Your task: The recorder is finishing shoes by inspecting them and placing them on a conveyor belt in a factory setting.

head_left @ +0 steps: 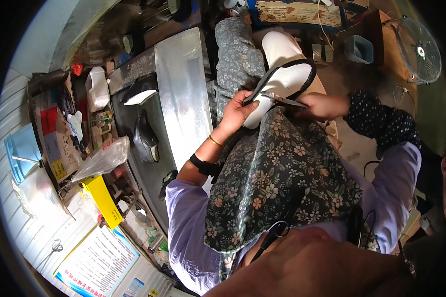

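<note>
I see my left hand (239, 112) wrapped around the side of a white shoe piece with a black edge (281, 84), which rests on my lap over the flowered apron (282, 173). At three o'clock from it, my right hand (321, 106) is closed on a pair of scissors (284, 100), blades lying across the shoe. At nine o'clock, dark shoes (144, 138) sit on a metal bench (183, 94).
</note>
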Tool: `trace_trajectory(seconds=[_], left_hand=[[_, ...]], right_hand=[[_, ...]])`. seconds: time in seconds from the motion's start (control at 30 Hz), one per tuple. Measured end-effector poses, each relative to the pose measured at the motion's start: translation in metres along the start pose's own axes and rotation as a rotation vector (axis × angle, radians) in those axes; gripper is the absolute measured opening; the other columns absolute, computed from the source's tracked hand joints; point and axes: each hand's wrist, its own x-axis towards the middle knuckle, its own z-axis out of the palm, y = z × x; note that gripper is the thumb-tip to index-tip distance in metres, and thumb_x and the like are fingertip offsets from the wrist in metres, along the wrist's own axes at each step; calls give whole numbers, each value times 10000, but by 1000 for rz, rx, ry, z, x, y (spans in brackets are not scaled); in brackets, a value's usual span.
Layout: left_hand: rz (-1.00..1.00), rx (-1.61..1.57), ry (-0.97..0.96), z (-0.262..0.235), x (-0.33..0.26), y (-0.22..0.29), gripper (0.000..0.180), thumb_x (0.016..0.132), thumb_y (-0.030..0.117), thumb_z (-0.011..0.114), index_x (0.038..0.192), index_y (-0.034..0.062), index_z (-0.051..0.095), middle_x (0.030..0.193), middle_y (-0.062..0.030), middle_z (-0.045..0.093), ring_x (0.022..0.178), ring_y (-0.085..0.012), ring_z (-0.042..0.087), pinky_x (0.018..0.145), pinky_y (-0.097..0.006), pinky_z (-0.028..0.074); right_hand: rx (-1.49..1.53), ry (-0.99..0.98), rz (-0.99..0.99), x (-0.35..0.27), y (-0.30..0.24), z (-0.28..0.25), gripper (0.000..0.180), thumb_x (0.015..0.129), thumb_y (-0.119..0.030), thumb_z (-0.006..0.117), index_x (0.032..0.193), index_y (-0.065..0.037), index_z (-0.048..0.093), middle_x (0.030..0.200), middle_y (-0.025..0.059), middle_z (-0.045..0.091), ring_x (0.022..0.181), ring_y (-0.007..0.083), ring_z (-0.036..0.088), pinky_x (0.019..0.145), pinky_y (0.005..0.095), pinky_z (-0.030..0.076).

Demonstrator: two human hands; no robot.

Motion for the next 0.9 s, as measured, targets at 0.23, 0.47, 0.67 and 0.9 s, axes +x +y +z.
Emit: trace_trajectory(seconds=[0.23,0.47,0.67,0.9], left_hand=[[112,237,124,26,-10,-1,260,879,94,684,1117,39,593,1067,-61,678,987,-121,616,885,-272,474],[-31,-222,-269,5,0,25,594,883,106,670,1398,-18,402,1376,-101,500,1277,-174,450,1091,-302,322],[-294,-122,-297,-9,37,38,801,916,335,665,1480,-59,255,1441,-155,435,1308,-196,417,1087,-307,326],[-191,122,-335,-10,50,24,596,846,257,763,1299,-51,529,1117,-58,661,978,-120,604,896,-251,466]], right_hand=[[77,-316,354,17,0,-32,345,960,-277,563,1109,34,582,965,75,646,986,188,612,884,323,477],[-395,69,-17,2,30,27,289,952,-243,556,1088,12,552,1113,217,559,997,388,573,852,441,477],[-498,302,-167,12,52,51,263,951,-254,543,986,7,537,1001,201,529,929,373,571,801,429,480],[-382,89,-185,-12,16,20,274,941,-249,586,975,22,594,921,218,609,874,361,607,744,431,488]])
